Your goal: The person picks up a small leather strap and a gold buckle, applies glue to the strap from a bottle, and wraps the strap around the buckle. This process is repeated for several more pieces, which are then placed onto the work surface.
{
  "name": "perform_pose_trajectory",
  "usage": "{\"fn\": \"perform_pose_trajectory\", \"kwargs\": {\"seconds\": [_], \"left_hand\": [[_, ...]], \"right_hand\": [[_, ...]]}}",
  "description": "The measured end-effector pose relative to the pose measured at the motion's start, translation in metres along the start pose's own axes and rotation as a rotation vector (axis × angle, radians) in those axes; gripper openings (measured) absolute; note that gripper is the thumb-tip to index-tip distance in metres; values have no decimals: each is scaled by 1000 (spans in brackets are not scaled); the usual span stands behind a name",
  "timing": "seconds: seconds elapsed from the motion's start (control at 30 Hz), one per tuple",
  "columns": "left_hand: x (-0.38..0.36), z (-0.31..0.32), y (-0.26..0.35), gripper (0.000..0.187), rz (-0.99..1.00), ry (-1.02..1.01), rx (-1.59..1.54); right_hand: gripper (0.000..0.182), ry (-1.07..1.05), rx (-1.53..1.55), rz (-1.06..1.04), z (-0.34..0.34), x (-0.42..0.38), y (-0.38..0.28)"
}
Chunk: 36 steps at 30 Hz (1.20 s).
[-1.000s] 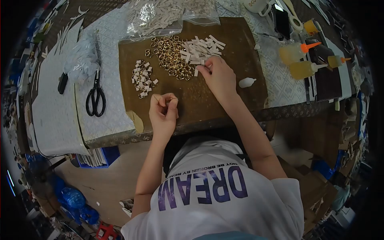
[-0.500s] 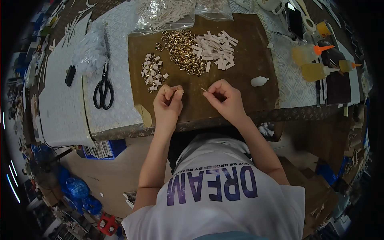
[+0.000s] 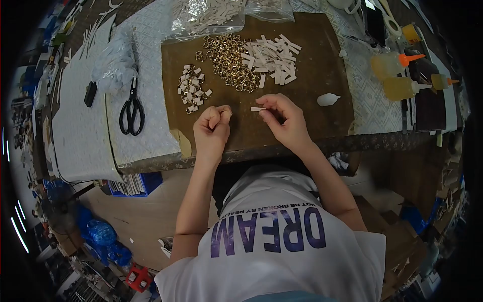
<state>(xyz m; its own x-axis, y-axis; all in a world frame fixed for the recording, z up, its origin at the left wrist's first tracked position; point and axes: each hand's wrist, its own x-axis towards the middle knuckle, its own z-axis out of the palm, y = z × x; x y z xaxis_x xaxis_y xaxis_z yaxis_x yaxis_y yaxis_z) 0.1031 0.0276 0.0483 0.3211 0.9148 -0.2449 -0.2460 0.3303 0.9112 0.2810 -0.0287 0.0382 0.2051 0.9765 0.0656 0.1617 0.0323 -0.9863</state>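
My right hand (image 3: 283, 122) pinches a small white strip (image 3: 257, 108) between thumb and fingers, its free end pointing left. My left hand (image 3: 212, 130) is closed in a fist just beside it, pinching a small gold ring that is mostly hidden by the fingers. Both hands hover over the near part of a brown board (image 3: 307, 75). On the board's far side lie a heap of gold rings (image 3: 229, 59), a pile of white strips (image 3: 271, 58) and a smaller cluster of rings with strips attached (image 3: 192, 89).
Black scissors (image 3: 132, 105) lie left of the board on white patterned cloth. Clear bags of strips (image 3: 209, 14) sit at the far edge. A small white bottle (image 3: 327, 99) and yellow glue bottles with orange caps (image 3: 397, 63) stand to the right.
My right hand left the strip pile with one strip and came back toward my left hand. The two hands now sit close together above the board's near edge.
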Motion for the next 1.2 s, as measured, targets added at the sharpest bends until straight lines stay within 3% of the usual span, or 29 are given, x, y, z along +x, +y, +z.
{"fn": "perform_pose_trajectory", "kwargs": {"seconds": [0.3, 0.4, 0.5, 0.53, 0.6, 0.63, 0.73, 0.9, 1.0, 1.1, 1.2], "left_hand": [[-1, -3, -3, 34, 55, -45, 76], [-3, 3, 2, 27, 44, 52, 61], [2, -3, 0, 12, 220, 166, 302], [7, -14, -4, 6, 375, 264, 539], [12, -30, 1, 8, 578, 368, 905], [15, -35, 2, 9, 501, 401, 831], [27, -41, 14, 13, 778, 356, 1176], [22, -13, 23, 20, 831, 358, 1277], [21, 3, 1, 28, 879, 103, 1116], [9, 21, -10, 28, 793, -84, 1043], [10, 14, 0, 23, 862, 111, 1042]], "right_hand": [[9, 23, 83, 9, 2, -1, 10], [5, 34, 225, 137, 1, -2, 4], [8, 21, 145, 115, 0, -3, 8], [9, 35, 147, 99, 1, -3, 8], [12, 64, 140, 66, 0, -2, 6], [13, 63, 172, 73, -1, -1, 5], [16, 64, 237, 84, -3, -1, 6], [16, 102, 271, 81, -1, -1, 7], [15, 92, 242, 98, -3, -2, 8], [12, 86, 256, 83, -2, -2, 9], [10, 93, 261, 97, -1, -1, 10]]}}
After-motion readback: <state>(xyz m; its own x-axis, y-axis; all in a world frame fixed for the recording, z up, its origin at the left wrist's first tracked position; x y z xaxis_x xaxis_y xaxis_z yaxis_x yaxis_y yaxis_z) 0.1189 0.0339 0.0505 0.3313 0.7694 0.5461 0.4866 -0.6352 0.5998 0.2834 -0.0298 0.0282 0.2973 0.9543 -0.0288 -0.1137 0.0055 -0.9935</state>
